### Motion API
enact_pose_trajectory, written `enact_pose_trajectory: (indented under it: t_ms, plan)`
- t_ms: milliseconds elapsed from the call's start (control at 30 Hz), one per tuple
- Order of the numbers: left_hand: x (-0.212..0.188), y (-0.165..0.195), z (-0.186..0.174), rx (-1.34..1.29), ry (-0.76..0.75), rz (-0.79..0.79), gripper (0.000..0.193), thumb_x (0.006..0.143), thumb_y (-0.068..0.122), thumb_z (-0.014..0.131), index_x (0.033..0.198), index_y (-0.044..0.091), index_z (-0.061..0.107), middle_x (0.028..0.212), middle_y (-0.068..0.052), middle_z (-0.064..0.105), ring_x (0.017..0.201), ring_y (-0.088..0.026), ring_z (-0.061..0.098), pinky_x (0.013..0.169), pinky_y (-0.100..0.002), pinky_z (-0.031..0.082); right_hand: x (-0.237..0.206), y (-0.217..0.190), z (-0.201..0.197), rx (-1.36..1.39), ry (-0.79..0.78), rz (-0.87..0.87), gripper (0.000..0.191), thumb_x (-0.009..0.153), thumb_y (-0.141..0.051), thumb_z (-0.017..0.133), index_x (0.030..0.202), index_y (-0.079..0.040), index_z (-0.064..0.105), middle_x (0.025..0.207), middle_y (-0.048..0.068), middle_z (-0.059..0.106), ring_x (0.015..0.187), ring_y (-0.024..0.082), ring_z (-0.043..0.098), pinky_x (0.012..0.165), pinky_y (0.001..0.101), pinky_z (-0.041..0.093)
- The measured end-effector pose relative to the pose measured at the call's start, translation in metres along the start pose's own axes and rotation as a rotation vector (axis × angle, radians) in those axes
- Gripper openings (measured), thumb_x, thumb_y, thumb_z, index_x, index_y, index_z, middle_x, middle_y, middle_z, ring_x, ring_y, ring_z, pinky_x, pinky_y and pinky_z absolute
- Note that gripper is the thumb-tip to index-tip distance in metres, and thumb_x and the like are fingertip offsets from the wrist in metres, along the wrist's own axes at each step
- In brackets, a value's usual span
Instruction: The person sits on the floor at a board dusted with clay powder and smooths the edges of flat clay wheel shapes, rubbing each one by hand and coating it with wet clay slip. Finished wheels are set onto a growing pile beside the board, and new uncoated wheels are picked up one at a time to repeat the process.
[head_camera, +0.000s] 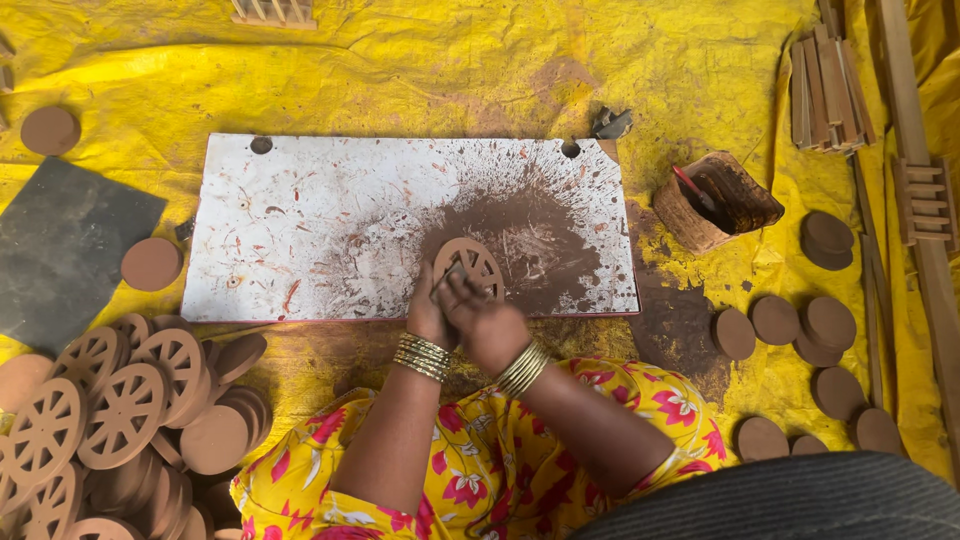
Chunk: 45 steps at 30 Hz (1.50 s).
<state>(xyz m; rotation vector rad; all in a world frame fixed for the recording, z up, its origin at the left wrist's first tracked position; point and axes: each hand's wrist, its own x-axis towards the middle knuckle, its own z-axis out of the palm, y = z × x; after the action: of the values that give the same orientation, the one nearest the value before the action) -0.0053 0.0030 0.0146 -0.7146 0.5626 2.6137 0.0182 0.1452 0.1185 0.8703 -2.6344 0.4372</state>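
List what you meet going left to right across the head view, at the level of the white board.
Dark slate → loose brown disc → white board → spoked wheel under both hands → small bark-like pot → stacked discs → wooden ladder-like frame.

- The left hand (428, 310) sits close beside the right hand (485, 322), the two touching or nearly so.
- Both forearms reach forward from the body and converge at the hands.
- Each wrist wears a stack of gold bangles.
- The right hand's fingers curl inward, knuckles up.
- The left hand seems to pinch something thin, though the view is too small to be sure.
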Motion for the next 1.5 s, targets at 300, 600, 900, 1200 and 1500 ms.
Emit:
enact_pose_trajectory:
  t_ms: [300, 600, 900, 1200, 1500]
  plan:
    - [-0.020, -0.012, 0.037, 0.500, 0.003, 0.020, 0.059, 0.101, 0.056, 0.031, 0.150, 0.025, 0.044, 0.146, -0.001, 0.052, 0.133, -0.024, 0.054, 0.112, -0.048, 0.047, -0.002, 0.019, 0.032, 0.171, -0.130, 0.528, 0.054, 0.092, -0.017, 0.065, 0.145, -0.017, 0.059, 0.145, 0.010, 0.062, 0.089, 0.030, 0.075, 0.074, 0.0420, 0.063]
    - [-0.009, -0.005, 0.016, 0.296, -0.162, 0.169, 0.068, 0.110, 0.054, 0.039, 0.151, 0.003, 0.052, 0.152, -0.023, 0.051, 0.137, -0.037, 0.050, 0.114, -0.048, 0.045, -0.005, 0.023, 0.044, 0.123, 0.064, 0.208, 0.052, 0.095, -0.025, 0.066, 0.144, -0.012, 0.055, 0.142, 0.015, 0.060, 0.089, 0.028, 0.078, 0.074, 0.0397, 0.064]
    - [-0.011, -0.010, 0.020, 0.430, -0.146, 0.146, 0.068, 0.097, 0.055, 0.047, 0.151, 0.013, 0.045, 0.153, -0.019, 0.050, 0.134, -0.035, 0.055, 0.109, -0.051, 0.049, -0.001, 0.024, 0.038, 0.120, -0.054, 0.447, 0.061, 0.089, -0.024, 0.072, 0.145, -0.009, 0.055, 0.127, 0.019, 0.069, 0.082, 0.033, 0.075, 0.070, 0.0427, 0.062]
    - [-0.021, -0.008, 0.022, 0.836, -0.040, 0.321, 0.075, 0.099, 0.061, 0.028, 0.154, 0.014, 0.049, 0.158, -0.013, 0.043, 0.137, -0.029, 0.048, 0.111, -0.043, 0.044, 0.005, 0.018, 0.034, 0.156, -0.291, 0.439, 0.064, 0.080, -0.022, 0.069, 0.137, -0.003, 0.045, 0.119, 0.024, 0.068, 0.063, 0.034, 0.074, 0.052, 0.0449, 0.062]
    - [-0.003, -0.008, -0.001, 0.809, 0.083, 0.324, 0.075, 0.101, 0.061, 0.035, 0.151, 0.008, 0.050, 0.152, -0.015, 0.047, 0.139, -0.028, 0.048, 0.112, -0.041, 0.042, 0.003, 0.015, 0.037, 0.133, -0.411, 0.435, 0.059, 0.098, -0.027, 0.059, 0.149, -0.003, 0.042, 0.111, 0.018, 0.072, 0.073, 0.030, 0.075, 0.059, 0.0445, 0.062]
